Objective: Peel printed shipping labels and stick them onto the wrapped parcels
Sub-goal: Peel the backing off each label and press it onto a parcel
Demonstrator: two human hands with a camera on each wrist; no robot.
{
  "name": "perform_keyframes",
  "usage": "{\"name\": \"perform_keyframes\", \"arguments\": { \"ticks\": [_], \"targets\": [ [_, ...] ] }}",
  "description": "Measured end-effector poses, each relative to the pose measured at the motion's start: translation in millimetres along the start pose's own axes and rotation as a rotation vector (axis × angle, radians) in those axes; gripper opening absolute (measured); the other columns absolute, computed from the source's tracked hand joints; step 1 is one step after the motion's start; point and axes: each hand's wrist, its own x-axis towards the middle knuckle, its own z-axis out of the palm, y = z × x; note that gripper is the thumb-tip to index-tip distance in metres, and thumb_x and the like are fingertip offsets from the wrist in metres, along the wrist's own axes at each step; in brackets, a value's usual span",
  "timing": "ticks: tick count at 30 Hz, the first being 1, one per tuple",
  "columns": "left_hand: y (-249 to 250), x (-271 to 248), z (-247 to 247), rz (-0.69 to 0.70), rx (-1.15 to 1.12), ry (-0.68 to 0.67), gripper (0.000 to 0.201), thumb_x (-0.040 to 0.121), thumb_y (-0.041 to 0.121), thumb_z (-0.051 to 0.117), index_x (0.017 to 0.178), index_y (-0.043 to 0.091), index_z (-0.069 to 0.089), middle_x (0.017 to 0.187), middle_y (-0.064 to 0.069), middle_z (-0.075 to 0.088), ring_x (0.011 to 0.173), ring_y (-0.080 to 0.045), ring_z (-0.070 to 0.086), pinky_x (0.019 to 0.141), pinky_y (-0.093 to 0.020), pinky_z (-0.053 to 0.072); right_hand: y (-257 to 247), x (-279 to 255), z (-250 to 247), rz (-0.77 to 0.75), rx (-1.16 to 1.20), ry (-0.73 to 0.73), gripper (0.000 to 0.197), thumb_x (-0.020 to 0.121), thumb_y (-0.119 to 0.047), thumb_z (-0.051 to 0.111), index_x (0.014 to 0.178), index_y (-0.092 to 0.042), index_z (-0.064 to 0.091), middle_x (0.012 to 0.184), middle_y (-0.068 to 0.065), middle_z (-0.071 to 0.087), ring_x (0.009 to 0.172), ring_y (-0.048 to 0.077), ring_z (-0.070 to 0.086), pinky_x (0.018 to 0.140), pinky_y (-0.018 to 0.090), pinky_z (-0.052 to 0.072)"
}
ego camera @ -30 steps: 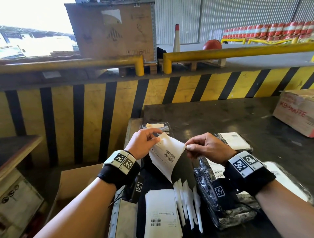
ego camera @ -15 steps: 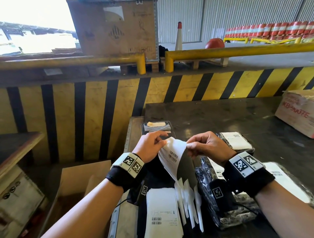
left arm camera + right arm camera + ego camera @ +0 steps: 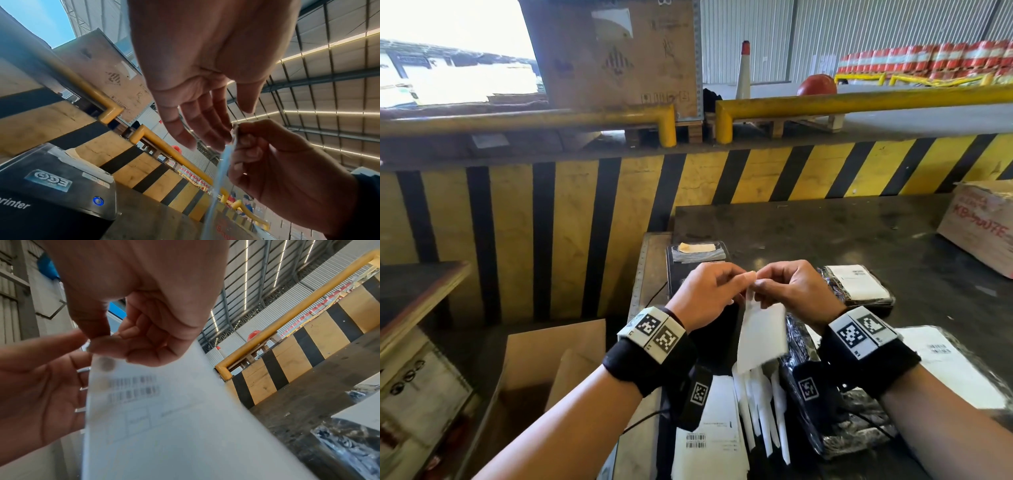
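**Ana:** Warehouse dock, dark counter (image 3: 825, 233) under a yellow-and-black striped barrier (image 3: 619, 212). Where's the label?

**Ben:** Mid-frame in the head view, hanging from its top corner. The label (image 3: 760, 337) is off the counter, between both hands, just above the other sheets.

**Ana:** And the grip on each side?

**Ben:** The right hand (image 3: 796, 291) has a narrow grip, thumb and forefinger pinching that top corner; the right wrist view shows the blurred barcode side hanging below the pinch. The left hand (image 3: 709, 294) is not clamped: its fingers (image 3: 205, 123) are nearly straight, tips against the same corner. I'd judge it is picking at the edge to split label from backing, so the corner is held high and taut.

**Ana:** Where will it go?

**Ben:** Probably the wrapped parcel (image 3: 835, 421) in shiny dark film, lower right of centre, just beside the hanging sheet. Two labelled parcels lie farther right: one (image 3: 859, 284) near the right hand, one (image 3: 955, 370) at the frame's right edge.

**Ana:** Anything else close?

**Ben:** The label printer (image 3: 53, 191), blue light on, behind the hands. Another printed label (image 3: 709, 442) at the bottom centre, beside white backing strips (image 3: 763, 414). An open carton (image 3: 544, 370) sits low at the left, off the counter.
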Motion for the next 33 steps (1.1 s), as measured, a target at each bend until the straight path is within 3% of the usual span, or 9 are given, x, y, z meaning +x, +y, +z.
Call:
{"name": "perform_keyframes", "arguments": {
  "ticks": [2, 6, 11, 16, 20, 24, 30, 33],
  "targets": [
    [-0.3, -0.5, 2.0, -0.006, 0.011, 0.004, 0.024, 0.091, 0.035, 0.058, 0.098, 0.015, 0.071, 0.09, -0.004, 0.072, 0.084, -0.018, 0.068, 0.08, -0.035, 0.058, 1.7, -0.8, 2.4, 0.003, -0.01, 0.001, 0.019, 0.085, 0.009, 0.055, 0.076, -0.003, 0.068, 0.061, 0.003, 0.068, 0.054, 0.012, 0.061, 0.055, 0.021, 0.052],
    [-1.1, -4.9, 0.9, 0.001, -0.025, 0.009, 0.018, 0.093, 0.022, 0.058, 0.098, 0.011, 0.071, 0.09, -0.005, 0.072, 0.081, -0.014, 0.069, 0.078, -0.028, 0.059, 2.8, -4.9, 2.9, 0.014, -0.015, -0.009, 0.018, 0.086, 0.007, 0.056, 0.077, -0.003, 0.068, 0.062, 0.002, 0.068, 0.055, 0.012, 0.061, 0.056, 0.022, 0.053],
    [-1.9, -7.1, -2.6, 0.001, -0.044, 0.054, 0.011, 0.092, 0.015, 0.059, 0.09, 0.018, 0.07, 0.084, 0.006, 0.069, 0.072, -0.002, 0.066, 0.073, -0.017, 0.056, 9.8, -9.6, -2.1, 0.072, -0.012, 0.051, 0.021, 0.086, 0.006, 0.055, 0.072, -0.006, 0.065, 0.061, 0.005, 0.066, 0.054, 0.013, 0.061, 0.061, 0.026, 0.052],
    [0.2, -6.1, -4.6, -0.011, -0.08, 0.13, 0.011, 0.092, 0.013, 0.059, 0.093, 0.016, 0.069, 0.082, 0.006, 0.068, 0.065, 0.003, 0.064, 0.069, -0.014, 0.055, 5.9, -11.8, -0.8, 0.081, 0.099, 0.139, 0.006, 0.088, -0.013, 0.061, 0.086, -0.009, 0.066, 0.077, 0.008, 0.071, 0.07, 0.016, 0.069, 0.072, 0.029, 0.052],
    [3.2, -5.8, -4.2, -0.012, -0.088, 0.148, 0.013, 0.091, 0.013, 0.059, 0.097, 0.012, 0.071, 0.085, 0.003, 0.07, 0.07, -0.005, 0.066, 0.073, -0.02, 0.056, -0.4, -8.2, 5.5, 0.029, 0.049, 0.117, 0.012, 0.081, -0.011, 0.069, 0.092, -0.006, 0.067, 0.076, 0.007, 0.072, 0.067, 0.015, 0.069, 0.064, 0.021, 0.055],
    [1.5, -5.5, -5.7, -0.007, -0.07, 0.161, 0.013, 0.091, 0.011, 0.06, 0.097, 0.013, 0.071, 0.088, -0.001, 0.07, 0.074, -0.014, 0.067, 0.075, -0.026, 0.058, 1.5, -4.2, 8.1, 0.026, 0.081, 0.131, 0.009, 0.079, -0.001, 0.07, 0.084, -0.007, 0.068, 0.07, 0.005, 0.07, 0.058, 0.013, 0.065, 0.06, 0.02, 0.054],
    [-16.4, -7.1, -21.4, 0.009, 0.002, 0.252, 0.018, 0.091, 0.006, 0.057, 0.104, 0.012, 0.07, 0.097, -0.002, 0.069, 0.07, -0.01, 0.065, 0.073, -0.03, 0.059, 6.5, -4.6, -4.6, 0.04, 0.02, 0.204, 0.013, 0.076, 0.001, 0.072, 0.089, 0.0, 0.069, 0.065, 0.003, 0.071, 0.053, 0.013, 0.064, 0.059, 0.021, 0.056],
    [-35.1, -8.6, -39.1, -0.037, 0.026, 0.341, 0.019, 0.091, 0.004, 0.057, 0.104, 0.01, 0.071, 0.093, -0.007, 0.072, 0.064, -0.008, 0.065, 0.072, -0.032, 0.059, 8.0, -8.4, -18.6, 0.06, 0.013, 0.249, 0.012, 0.076, 0.001, 0.071, 0.087, -0.004, 0.068, 0.065, 0.002, 0.071, 0.052, 0.011, 0.065, 0.056, 0.019, 0.056]
  ]
}}
